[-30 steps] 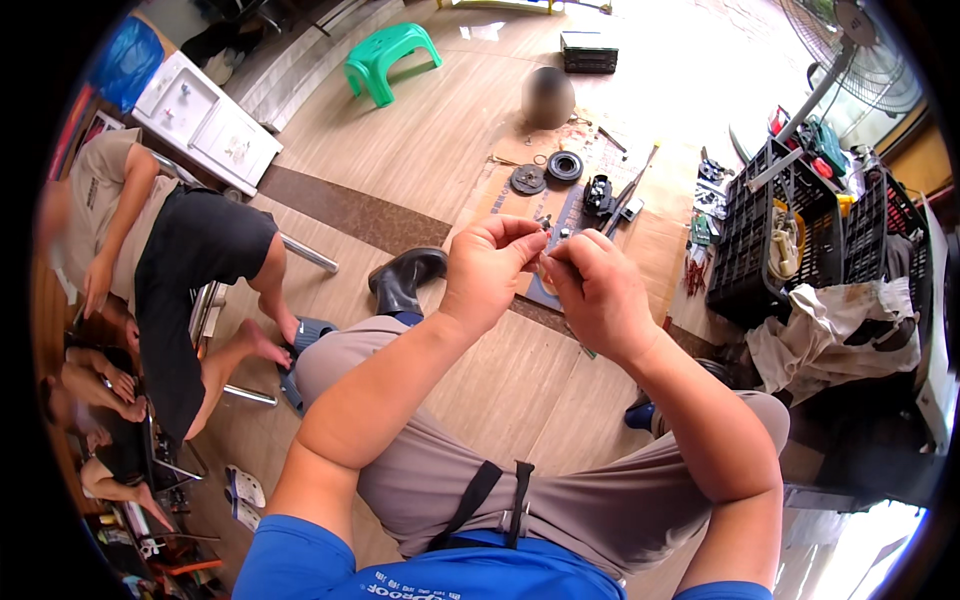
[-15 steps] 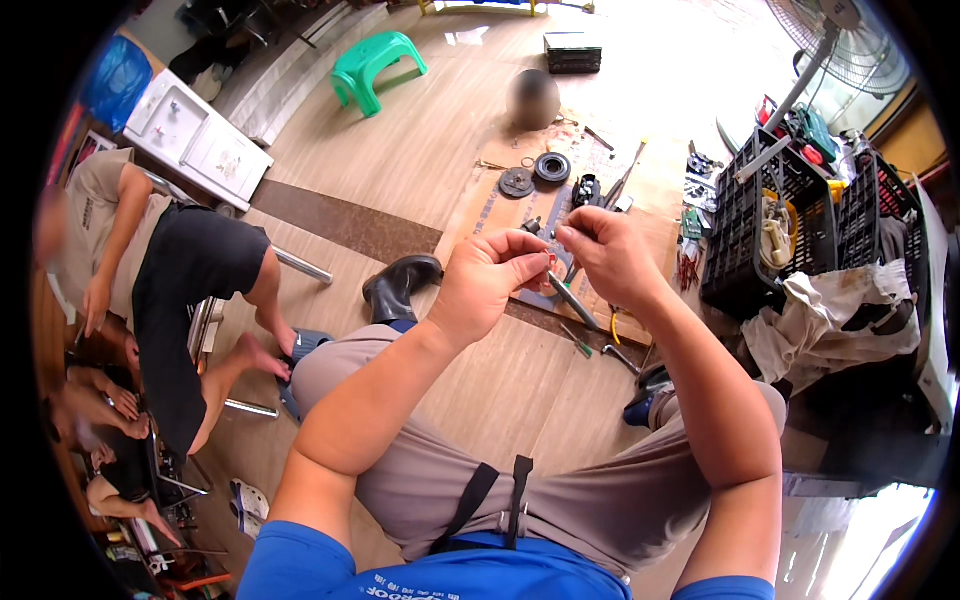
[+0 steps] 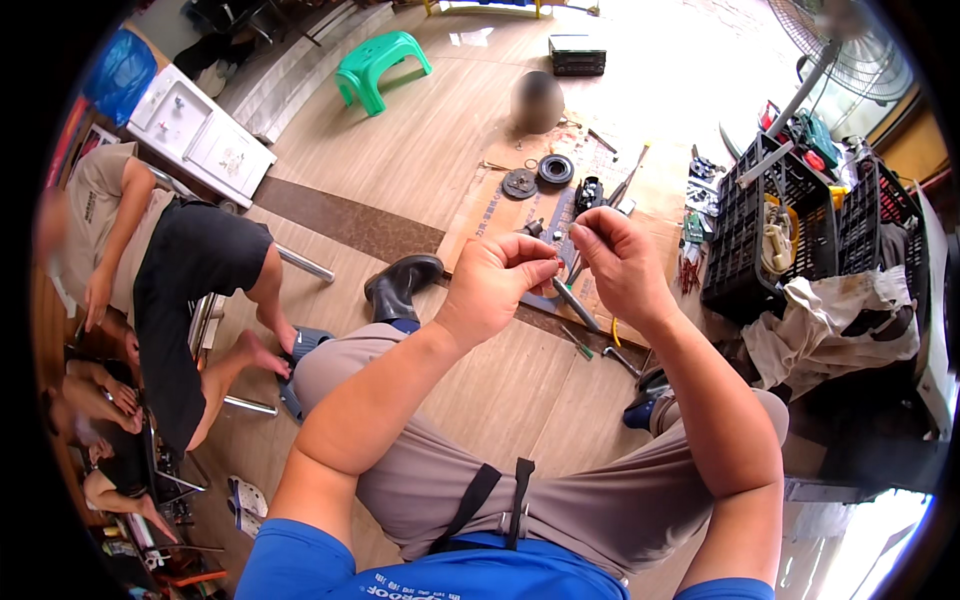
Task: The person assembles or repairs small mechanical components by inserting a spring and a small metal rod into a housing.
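Both hands are raised in front of me over a cardboard sheet [image 3: 655, 235] on the floor. My left hand [image 3: 482, 288] pinches thumb against forefinger, with a trace of something small and reddish at the tips. Close beside it, my right hand [image 3: 628, 268] is also closed in a pinch; whatever lies between its fingers is too small to make out. Beyond the hands lie a dark ring-shaped wheel [image 3: 556, 169], a flat round disc [image 3: 519, 184] and a black mechanical part [image 3: 588, 193]. A grey metal rod [image 3: 576, 304] shows just below the fingertips.
Black plastic crates [image 3: 745, 235] with tools and cloth stand at the right, near a fan [image 3: 840, 60]. A green stool [image 3: 382, 65] is at the far left. Another person sits at left, legs [image 3: 225, 250] outstretched. A green-handled tool [image 3: 580, 345] lies nearer me.
My right hand has shifted slightly right and down, widening the gap to my left hand. The left hand keeps its pinch, a little lower, and less red shows at its tips.
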